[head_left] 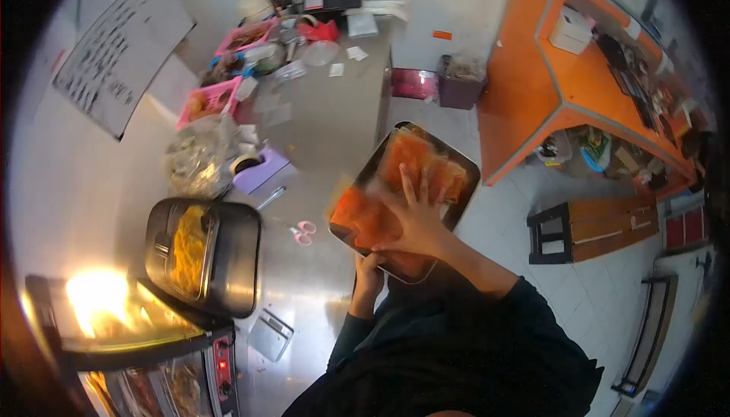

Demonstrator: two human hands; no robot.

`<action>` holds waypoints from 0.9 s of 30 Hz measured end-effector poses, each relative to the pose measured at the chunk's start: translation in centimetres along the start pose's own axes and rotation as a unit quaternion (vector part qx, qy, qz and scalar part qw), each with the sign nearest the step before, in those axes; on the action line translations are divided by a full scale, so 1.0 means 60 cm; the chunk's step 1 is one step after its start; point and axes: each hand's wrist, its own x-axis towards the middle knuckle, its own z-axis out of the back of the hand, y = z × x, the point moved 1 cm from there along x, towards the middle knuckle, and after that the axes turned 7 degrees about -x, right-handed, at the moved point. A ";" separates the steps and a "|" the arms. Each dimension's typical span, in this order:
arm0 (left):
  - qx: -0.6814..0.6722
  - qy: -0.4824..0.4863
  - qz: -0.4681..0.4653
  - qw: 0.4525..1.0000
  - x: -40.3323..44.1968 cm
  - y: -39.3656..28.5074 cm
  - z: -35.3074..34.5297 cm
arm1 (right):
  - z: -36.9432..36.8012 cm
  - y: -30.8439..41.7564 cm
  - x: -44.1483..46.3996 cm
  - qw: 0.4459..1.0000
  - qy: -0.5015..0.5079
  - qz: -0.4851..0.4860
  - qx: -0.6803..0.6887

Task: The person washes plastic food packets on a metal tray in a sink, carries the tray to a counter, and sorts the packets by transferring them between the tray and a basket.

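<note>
A dark rectangular tray (461, 206) is held in front of my body, beside the steel table's edge. Clear packets with orange contents (363, 215) are piled in it, some leaning over its left rim. My left hand (369, 274) grips the tray's near left edge, its fingers partly hidden beneath. Across the top of the pile lies my right hand (414, 223), fingers spread, palm down on the packets; it is slightly blurred. What exactly the orange contents are, I cannot make out.
On the steel table (334, 128) are pink-handled scissors (303, 233), a pen (271, 197), a purple tape dispenser (260, 171), a small scale (270, 335) and a black container with yellow food (242, 265). A lit warming cabinet (129, 333) stands at left. An orange counter (525, 75) is at right.
</note>
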 end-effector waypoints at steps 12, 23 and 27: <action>0.085 0.047 0.025 0.995 0.312 0.115 -0.194 | 0.011 -0.329 0.176 0.993 0.019 -0.109 0.046; 0.175 0.069 -0.021 0.982 0.614 0.160 -0.397 | 0.043 -0.602 0.405 0.987 -0.004 -0.116 0.107; 0.181 0.087 -0.035 0.979 0.751 0.160 -0.452 | 0.028 -0.687 0.529 0.989 -0.021 -0.119 0.089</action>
